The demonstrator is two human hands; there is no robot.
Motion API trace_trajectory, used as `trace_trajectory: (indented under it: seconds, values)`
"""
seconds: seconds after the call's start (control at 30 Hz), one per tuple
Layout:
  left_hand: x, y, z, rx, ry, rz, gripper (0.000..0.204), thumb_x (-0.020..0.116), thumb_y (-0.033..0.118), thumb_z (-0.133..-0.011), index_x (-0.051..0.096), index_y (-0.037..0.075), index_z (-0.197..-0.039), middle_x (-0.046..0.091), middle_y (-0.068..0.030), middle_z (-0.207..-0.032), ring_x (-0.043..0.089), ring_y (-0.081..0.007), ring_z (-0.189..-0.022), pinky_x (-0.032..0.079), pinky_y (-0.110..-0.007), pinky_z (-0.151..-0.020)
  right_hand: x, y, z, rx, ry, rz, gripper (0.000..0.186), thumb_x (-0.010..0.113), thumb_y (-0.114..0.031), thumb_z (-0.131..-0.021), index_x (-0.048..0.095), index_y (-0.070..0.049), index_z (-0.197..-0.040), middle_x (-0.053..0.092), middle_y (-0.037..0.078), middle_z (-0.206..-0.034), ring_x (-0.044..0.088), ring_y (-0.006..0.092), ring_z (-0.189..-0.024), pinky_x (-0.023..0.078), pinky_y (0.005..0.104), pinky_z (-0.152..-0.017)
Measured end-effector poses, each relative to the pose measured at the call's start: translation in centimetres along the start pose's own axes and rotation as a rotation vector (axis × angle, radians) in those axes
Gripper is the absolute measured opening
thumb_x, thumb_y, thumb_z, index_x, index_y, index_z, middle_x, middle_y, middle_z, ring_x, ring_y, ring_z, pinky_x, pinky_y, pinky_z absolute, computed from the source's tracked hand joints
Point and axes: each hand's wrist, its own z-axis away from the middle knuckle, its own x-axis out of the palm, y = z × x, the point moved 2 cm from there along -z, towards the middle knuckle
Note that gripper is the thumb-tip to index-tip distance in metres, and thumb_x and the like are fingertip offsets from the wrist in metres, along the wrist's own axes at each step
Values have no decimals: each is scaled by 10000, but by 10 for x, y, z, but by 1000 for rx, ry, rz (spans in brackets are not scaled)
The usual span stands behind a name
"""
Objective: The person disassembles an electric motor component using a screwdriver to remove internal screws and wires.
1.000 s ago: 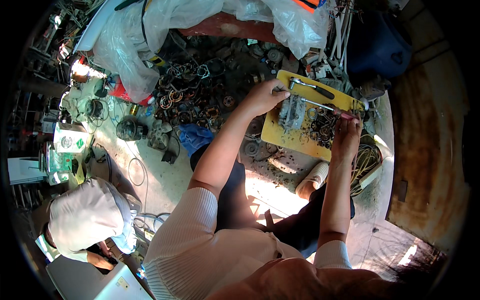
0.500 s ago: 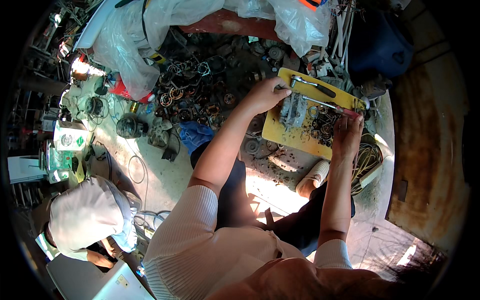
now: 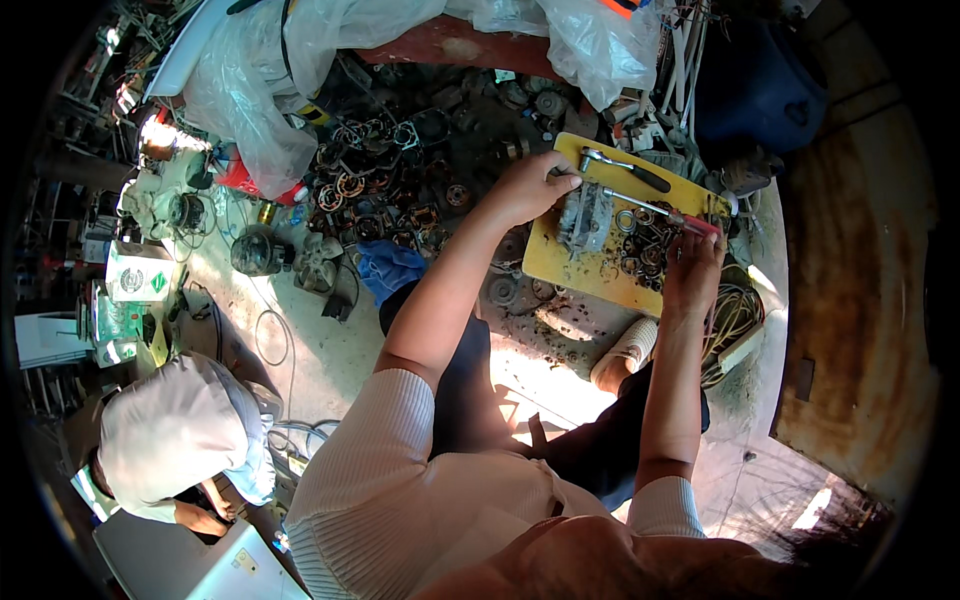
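A grey metal casting (image 3: 585, 222) lies on the yellow board (image 3: 545, 262). At its far left corner my left hand (image 3: 535, 190) is closed, thumb and fingers pressed together against it; exactly what they grip is partly hidden. My right hand (image 3: 692, 275) is wrapped round the red handle of a screwdriver (image 3: 690, 222). The screwdriver's long shaft points left, its tip at the upper right of the casting. Beyond it a ratchet wrench (image 3: 640, 175) with a dark grip rests on the board. Many small dark rings and metal bits (image 3: 645, 245) lie below the shaft.
Greasy machine parts (image 3: 400, 170) are heaped left of the board. Clear plastic sheeting (image 3: 250, 110) hangs at the back. A blue barrel (image 3: 765, 90) stands far right, near coiled cable (image 3: 735, 320). At lower left another person (image 3: 175, 435) bends over a white box (image 3: 225, 570).
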Motion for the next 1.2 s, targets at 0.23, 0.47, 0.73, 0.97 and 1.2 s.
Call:
trace_trajectory:
  seconds: [0.23, 0.47, 0.73, 0.97, 1.2]
  values:
    - [-2, 13, 2, -85, -34, -29, 268, 655, 263, -914, 622, 27, -1036, 670, -116, -942, 616, -196, -862, 472, -337, -780, -8, -2, -6, 1, 24, 67, 383, 532, -172, -1000, 423, -144, -1367, 589, 38, -1198, 596, 153, -1016, 476, 315, -808]
    - [-2, 13, 3, -91, -37, -38, 267, 652, 261, -916, 613, 24, -1034, 668, -116, -937, 614, -198, -858, 471, -337, -780, 5, -5, -1, 35, 75, 43, 390, 527, -165, -1001, 422, -174, -1376, 565, 35, -1227, 587, 171, -1030, 468, 348, -839]
    - [-1, 14, 3, -42, -21, -4, 235, 651, 226, -915, 607, 19, -1016, 666, -111, -923, 614, -195, -863, 468, -333, -794, -16, 2, -14, 7, 6, 32, 374, 547, -204, -996, 436, -164, -1352, 572, 11, -1215, 580, 165, -1057, 435, 344, -849]
    - [-2, 16, 4, -60, -35, 10, 227, 649, 225, -916, 615, 27, -1022, 672, -107, -926, 618, -188, -856, 473, -334, -785, -6, 0, -6, 91, 103, 13, 386, 594, -254, -973, 462, -176, -1328, 587, -13, -1182, 580, 145, -1051, 424, 348, -850]
    - [-2, 14, 4, -48, -28, -17, 243, 651, 242, -915, 619, 32, -1032, 678, -115, -927, 629, -194, -853, 477, -335, -781, -9, -1, -7, -37, 34, 60, 310, 571, -257, -987, 493, -175, -1275, 608, -12, -1117, 589, 130, -985, 454, 306, -770]
